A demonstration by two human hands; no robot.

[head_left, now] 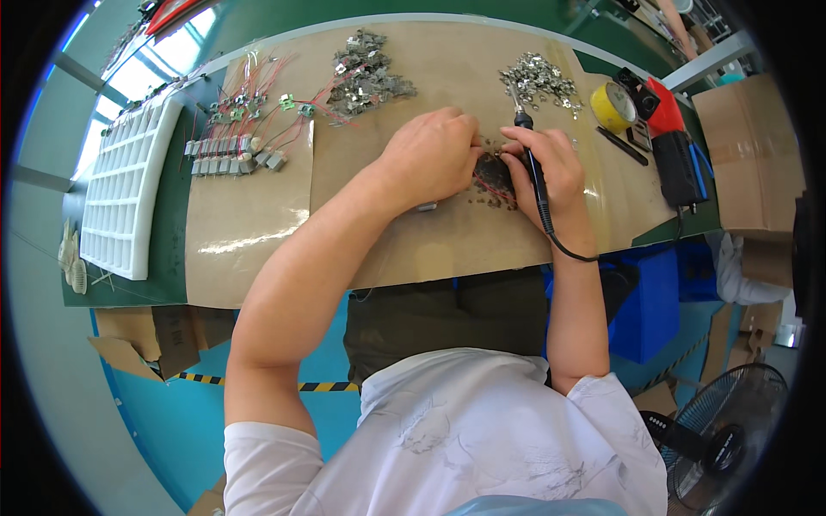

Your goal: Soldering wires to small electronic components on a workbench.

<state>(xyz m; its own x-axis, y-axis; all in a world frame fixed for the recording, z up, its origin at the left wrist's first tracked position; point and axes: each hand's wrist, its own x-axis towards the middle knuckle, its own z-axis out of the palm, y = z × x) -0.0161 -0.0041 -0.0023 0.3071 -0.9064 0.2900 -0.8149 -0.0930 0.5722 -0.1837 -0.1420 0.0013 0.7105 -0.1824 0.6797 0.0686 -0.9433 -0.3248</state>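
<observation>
My right hand (564,176) grips a soldering iron (537,176) with a black handle. Its bare tip points away from me, and the cord loops down past my wrist. The thumb and fingers of that hand also come together beside a dark patch (493,168) with small bits and red wires around it. Opposite, my left hand (433,159) is closed, fingertips pinched at the patch's left edge; whatever they hold is hidden. Just below the left hand a small grey cylinder-like part (427,207) lies on the brown sheet (361,249).
Small metal parts form a heap (366,77) at the back and another heap (544,79) at back right. Grey motors (225,163) with red wires stand left, near a white compartment tray (129,189). Yellow tape (612,107), a black pen-like stick (621,145) and a black box (679,169) lie right.
</observation>
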